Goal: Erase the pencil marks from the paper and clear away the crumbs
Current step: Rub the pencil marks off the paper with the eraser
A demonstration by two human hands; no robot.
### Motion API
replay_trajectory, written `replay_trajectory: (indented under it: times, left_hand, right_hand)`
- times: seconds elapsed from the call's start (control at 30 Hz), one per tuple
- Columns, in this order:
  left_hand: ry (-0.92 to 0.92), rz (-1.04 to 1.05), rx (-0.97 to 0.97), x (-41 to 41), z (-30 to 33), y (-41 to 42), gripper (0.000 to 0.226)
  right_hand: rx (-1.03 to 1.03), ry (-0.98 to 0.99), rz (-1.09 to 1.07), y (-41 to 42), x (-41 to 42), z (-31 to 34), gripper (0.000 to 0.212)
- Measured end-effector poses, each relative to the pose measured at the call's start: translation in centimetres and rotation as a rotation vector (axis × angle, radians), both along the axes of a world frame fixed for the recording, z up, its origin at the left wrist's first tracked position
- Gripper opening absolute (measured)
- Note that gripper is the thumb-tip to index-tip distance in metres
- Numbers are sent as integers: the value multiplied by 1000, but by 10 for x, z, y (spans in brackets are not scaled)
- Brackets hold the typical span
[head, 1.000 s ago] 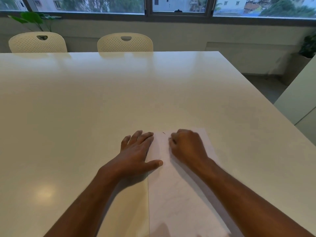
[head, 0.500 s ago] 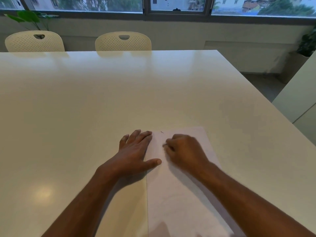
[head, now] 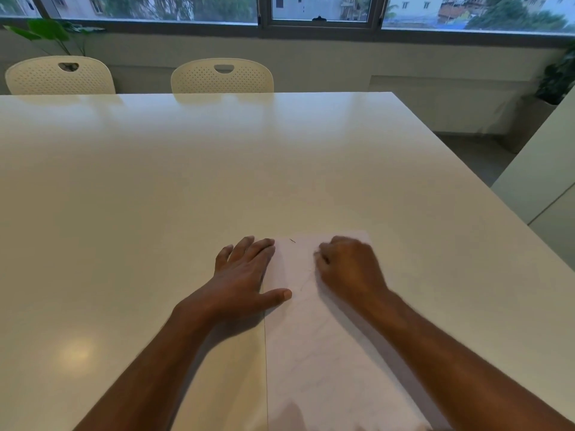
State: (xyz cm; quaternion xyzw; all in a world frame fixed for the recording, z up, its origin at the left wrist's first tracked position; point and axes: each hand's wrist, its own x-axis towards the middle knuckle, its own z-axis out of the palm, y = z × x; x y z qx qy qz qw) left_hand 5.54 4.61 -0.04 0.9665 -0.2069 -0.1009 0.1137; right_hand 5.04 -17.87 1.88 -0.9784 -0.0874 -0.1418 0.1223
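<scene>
A white sheet of paper (head: pixel 326 353) lies on the white table (head: pixel 186 181) in front of me. A short dark pencil mark (head: pixel 292 241) shows near its far edge, and fainter lines (head: pixel 306 281) run below it. My left hand (head: pixel 245 275) lies flat with fingers spread, pressing the paper's left edge, thumb on the sheet. My right hand (head: pixel 348 269) sits curled on the paper's upper right, blurred. Its fingertips pinch a small pale eraser (head: pixel 317 254) that is almost wholly hidden.
Two cream perforated chairs (head: pixel 59 76) (head: pixel 222 76) stand at the table's far side under a window. Potted plants stand at the far left (head: pixel 49 32) and far right (head: pixel 557 79). A white cabinet (head: pixel 541 188) stands to the right of the table.
My right hand slid left across the paper's top, then back to the right, baring the area beside the dark mark. My left hand has stayed pressed on the paper's edge.
</scene>
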Motion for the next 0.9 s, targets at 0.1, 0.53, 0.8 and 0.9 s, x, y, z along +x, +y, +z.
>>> replay_trajectory:
  times: [0.1,0.53,0.8,0.9]
  left_hand:
    - [6,-4,11,2,-2,0,103]
    - [-16,-2,17,3,-4,0,99]
    - [-56,30,-78,5,0,-5,90]
    - [-273,118,-357,9,-5,-12,53]
  right_hand:
    - [39,81,244,21,-25,-2,28]
    - [146,33,71,0,-8,-8,30]
    - [291,-51,-35,-10,-7,-27,24]
    - [317,-57,-27,-11,-5,-30,22]
